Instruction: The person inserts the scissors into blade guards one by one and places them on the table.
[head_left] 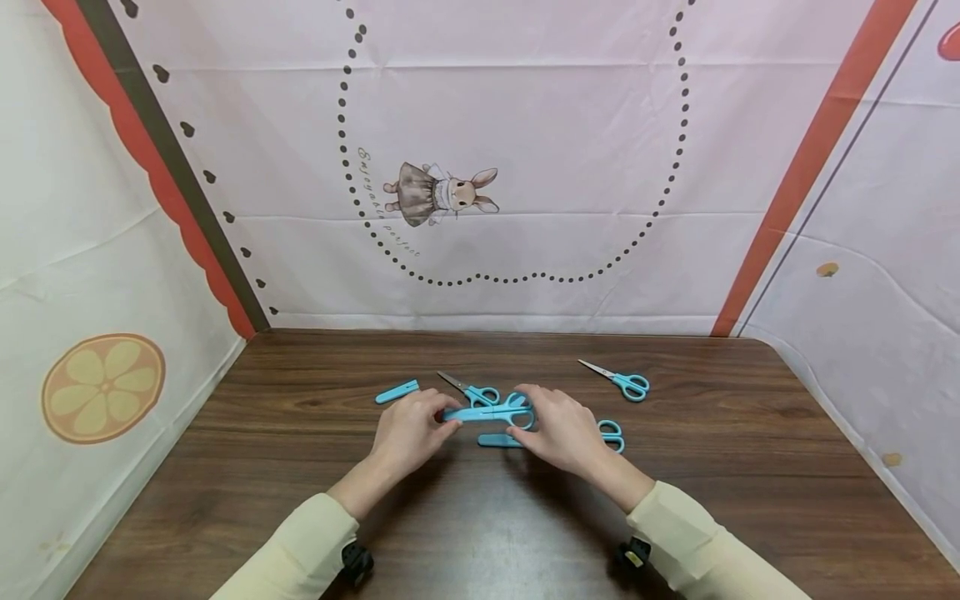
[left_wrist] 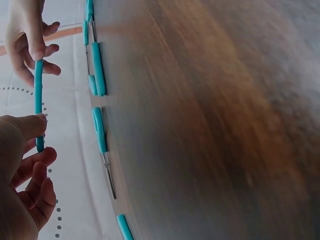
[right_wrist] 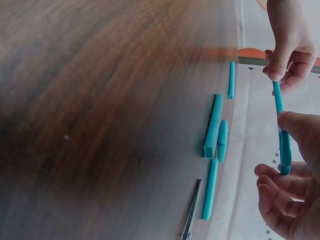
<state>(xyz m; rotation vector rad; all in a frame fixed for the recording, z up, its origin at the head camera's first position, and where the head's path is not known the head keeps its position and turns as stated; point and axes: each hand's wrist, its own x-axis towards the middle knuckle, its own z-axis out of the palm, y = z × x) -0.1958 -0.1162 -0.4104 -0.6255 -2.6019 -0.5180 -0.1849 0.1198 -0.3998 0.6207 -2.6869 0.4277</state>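
Note:
Both hands hold one pair of scissors [head_left: 491, 412], its light blue handles to the right and its blades inside a light blue sheath. My left hand [head_left: 411, 427] pinches the sheath's end between thumb and fingers. At the other end, my right hand [head_left: 564, 429] grips the handle loops. In the left wrist view the sheathed scissors [left_wrist: 38, 90] are seen edge-on, raised above the table. Just behind them lie scissors [head_left: 477, 393] with bare blades. A loose sheath [head_left: 498, 440] lies below, partly covered by the right hand.
A second loose sheath [head_left: 397, 392] lies left on the brown wooden table [head_left: 480, 517]. Bare-bladed scissors [head_left: 618, 382] rest at the back right. Other scissors [head_left: 612, 436] show only their handles beside the right hand. A printed cloth [head_left: 525, 150] hangs behind the table.

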